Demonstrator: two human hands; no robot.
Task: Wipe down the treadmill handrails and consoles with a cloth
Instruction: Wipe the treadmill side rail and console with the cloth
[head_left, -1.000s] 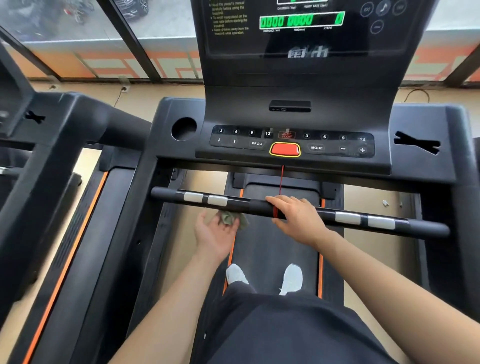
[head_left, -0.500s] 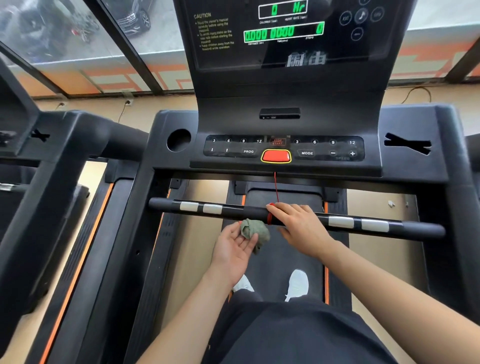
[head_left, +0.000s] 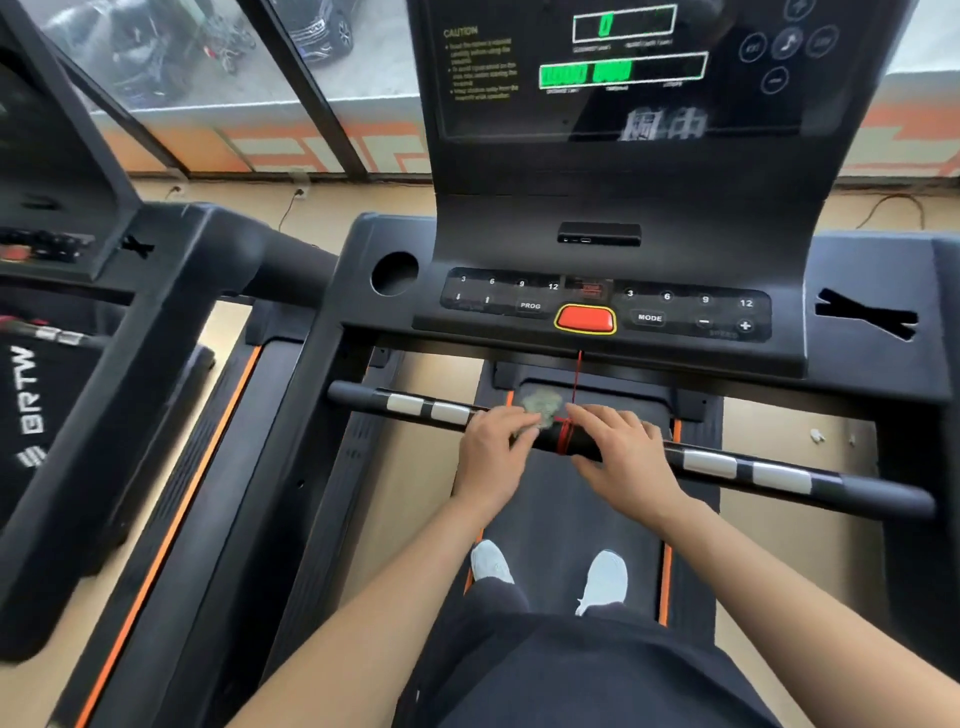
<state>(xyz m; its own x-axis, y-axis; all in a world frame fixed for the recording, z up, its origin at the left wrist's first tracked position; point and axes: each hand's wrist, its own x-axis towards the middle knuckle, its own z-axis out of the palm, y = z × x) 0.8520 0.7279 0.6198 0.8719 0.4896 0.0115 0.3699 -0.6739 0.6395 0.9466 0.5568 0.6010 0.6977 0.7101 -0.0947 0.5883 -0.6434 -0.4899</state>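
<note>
Head view, looking down. I stand on the treadmill belt (head_left: 566, 509), white shoes (head_left: 491, 564) visible below my dark shorts. Both hands are on the front handrail (head_left: 872, 498), a black crossbar running below the console (head_left: 779, 374). My left hand (head_left: 491, 454) lies over the bar with its fingers curled across the top, bunching the cloth (head_left: 541, 404) under the fingertips. The cloth is grey-green and blurred, sitting on the far side of the bar just left of centre. My right hand (head_left: 626, 460) rests flat on the bar just beside it, fingers spread and nearly straight, gripping nothing. Between the two hands a red cord (head_left: 567, 437) is wound round the bar and runs up to the console near the red stop button (head_left: 585, 318). Silver sensor plates (head_left: 427, 408) flank both hands on the bar. The display (head_left: 623, 73) above shows green digits, too blurred to read. A second treadmill (head_left: 171, 291) stands to the left.
</note>
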